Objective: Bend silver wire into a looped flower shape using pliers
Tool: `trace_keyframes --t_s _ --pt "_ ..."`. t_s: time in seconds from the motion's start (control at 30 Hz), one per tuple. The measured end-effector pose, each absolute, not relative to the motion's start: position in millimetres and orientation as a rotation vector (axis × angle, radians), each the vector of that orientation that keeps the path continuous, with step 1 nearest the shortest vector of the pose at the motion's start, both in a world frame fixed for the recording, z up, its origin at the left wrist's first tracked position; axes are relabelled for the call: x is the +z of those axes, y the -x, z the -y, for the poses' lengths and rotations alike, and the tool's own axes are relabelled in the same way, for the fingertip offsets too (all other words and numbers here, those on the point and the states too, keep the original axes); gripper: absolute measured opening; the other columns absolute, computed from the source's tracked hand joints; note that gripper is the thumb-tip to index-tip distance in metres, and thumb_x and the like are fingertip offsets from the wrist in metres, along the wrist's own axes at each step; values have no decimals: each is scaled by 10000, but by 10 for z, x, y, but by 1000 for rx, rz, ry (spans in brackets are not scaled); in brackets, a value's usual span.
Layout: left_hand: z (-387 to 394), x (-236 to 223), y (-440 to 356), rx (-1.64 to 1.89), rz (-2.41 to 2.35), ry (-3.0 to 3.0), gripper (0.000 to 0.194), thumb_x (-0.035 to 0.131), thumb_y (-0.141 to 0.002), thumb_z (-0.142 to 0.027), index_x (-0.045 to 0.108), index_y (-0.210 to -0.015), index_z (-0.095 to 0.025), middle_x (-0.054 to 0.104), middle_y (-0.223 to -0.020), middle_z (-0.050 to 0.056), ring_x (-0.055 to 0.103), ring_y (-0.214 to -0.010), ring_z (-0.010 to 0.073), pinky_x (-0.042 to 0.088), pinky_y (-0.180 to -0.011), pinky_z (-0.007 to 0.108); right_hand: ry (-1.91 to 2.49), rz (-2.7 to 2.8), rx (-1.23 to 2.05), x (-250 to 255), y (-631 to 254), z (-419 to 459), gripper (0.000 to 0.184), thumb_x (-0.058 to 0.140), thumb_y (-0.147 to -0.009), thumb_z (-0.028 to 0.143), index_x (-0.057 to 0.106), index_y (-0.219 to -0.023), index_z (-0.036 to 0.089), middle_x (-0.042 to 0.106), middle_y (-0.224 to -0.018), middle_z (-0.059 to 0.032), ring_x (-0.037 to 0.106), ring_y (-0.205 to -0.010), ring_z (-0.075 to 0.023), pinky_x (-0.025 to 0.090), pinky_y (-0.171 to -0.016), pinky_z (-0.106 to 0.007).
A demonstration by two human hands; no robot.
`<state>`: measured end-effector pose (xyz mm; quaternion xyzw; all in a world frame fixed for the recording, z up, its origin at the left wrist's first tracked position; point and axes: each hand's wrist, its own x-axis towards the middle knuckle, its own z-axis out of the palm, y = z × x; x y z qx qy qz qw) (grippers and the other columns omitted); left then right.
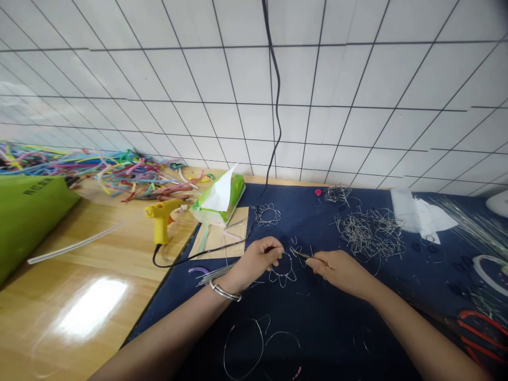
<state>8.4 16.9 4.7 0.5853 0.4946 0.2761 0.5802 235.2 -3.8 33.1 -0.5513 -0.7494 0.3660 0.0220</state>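
Note:
My left hand [260,259], with a silver bangle [225,292] at the wrist, pinches the upper left edge of a wire ring [282,275]. Loops of thin wire stick out around that ring like petals. My right hand [331,268] is closed on a slim metal hand tool [300,254], too small to tell whether tweezers or pliers. Its tip points left toward the ring, near bent wire pieces [294,241]. A finished-looking wire flower ring [268,214] lies flat just beyond my left hand.
Tangled wire [369,233] lies to the right, near white cloth pieces [426,217]. Red-handled scissors [482,336] are at lower right. On the left are a yellow glue gun [161,219], its cord, a tissue pack [220,198] and colourful pipe cleaners [135,172]. Wire hoops [244,349] lie in front.

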Motion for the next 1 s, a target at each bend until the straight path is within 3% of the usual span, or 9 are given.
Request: trace_keyframes --t_s 0.37,0.47,0.67,1.0 --pt "-107 0 -126 718 -1053 -1252 184 422 -836 -343 463 -798 -167 535 -697 -11 480 -514 66 388 -474 190 1728 2330 1070 333 -2347 47 543 210 -846 590 563 -702 203 561 -600 -12 474 -516 -110 295 -492 -231" --pt "-83 13 -126 713 -1033 -1227 177 424 -837 -331 472 -805 -164 537 -705 -8 478 -521 63 390 -491 194 1771 2398 804 286 -2328 58 508 217 -859 561 535 -688 204 560 -616 -9 465 -539 -114 272 -489 -232" --pt "-53 32 -132 662 -939 -1103 94 488 -798 -253 491 -818 -161 528 -686 -16 462 -499 55 370 -487 195 1730 2449 -66 181 -2283 102 415 276 -889 441 566 -752 176 528 -665 -63 444 -712 -172 289 -602 -272" --pt "-61 13 -169 663 -919 -1002 173 567 -755 -303 551 -818 -142 524 -663 -15 434 -471 45 344 -469 195 1596 2458 -289 177 -2184 157 324 347 -878 378 570 -774 167 491 -687 -66 391 -711 -174 277 -629 -300"
